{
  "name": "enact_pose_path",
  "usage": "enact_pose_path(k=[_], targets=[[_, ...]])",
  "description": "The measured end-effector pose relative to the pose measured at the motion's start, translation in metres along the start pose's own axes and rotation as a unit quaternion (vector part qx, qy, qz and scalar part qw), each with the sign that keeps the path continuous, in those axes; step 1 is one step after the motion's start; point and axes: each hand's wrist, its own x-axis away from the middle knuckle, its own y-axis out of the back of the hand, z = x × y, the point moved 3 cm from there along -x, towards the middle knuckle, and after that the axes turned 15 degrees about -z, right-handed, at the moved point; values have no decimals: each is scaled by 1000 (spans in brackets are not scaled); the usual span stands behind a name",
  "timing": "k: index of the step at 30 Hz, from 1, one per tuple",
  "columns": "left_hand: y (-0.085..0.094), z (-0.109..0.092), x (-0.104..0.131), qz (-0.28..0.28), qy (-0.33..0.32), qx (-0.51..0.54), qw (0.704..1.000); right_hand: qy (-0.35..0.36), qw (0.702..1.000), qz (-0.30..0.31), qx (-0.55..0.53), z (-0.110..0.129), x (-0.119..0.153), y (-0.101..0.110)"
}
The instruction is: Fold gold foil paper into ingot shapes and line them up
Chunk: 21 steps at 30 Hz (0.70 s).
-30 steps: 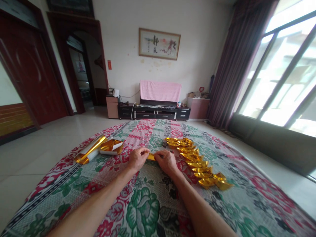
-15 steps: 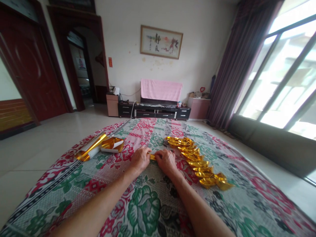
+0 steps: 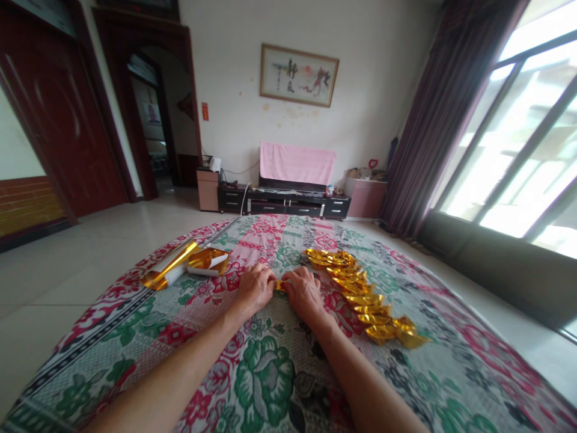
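Between my two hands is a small piece of gold foil paper [image 3: 282, 285], mostly covered by my fingers. My left hand [image 3: 256, 287] pinches its left end, fingers closed. On its right end my right hand [image 3: 304, 291] is closed too, with curled fingers. To the right lies a slanting row of folded gold paper ingots [image 3: 354, 285], several of them set close together. Off to the left are a roll of gold foil paper [image 3: 174, 264] with a white underside and a curled stack of gold sheets [image 3: 208, 261].
A flowered cloth [image 3: 264, 385] covers the surface under my hands. Beyond it stands a low black cabinet [image 3: 306, 207], with a pink cloth [image 3: 297, 162] draped over something above it. A purple curtain [image 3: 433, 114] hangs beside the window at right.
Both hands stay on the small gold piece with barely any shift in the fingers. The whole view has moved slightly, so things appear a little further right. The ingots and roll lie as before.
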Motion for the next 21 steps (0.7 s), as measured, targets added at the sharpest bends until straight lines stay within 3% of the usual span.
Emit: enact_pose_path(k=[4, 14, 21], targets=[[0, 1, -1, 9, -13, -3, 1000, 4, 1000, 11, -4, 1, 0, 0], [9, 20, -10, 103, -54, 63, 991, -17, 999, 20, -21, -1, -1, 1], [5, 28, -11, 111, -40, 53, 992, -21, 999, 25, -20, 0, -2, 2]])
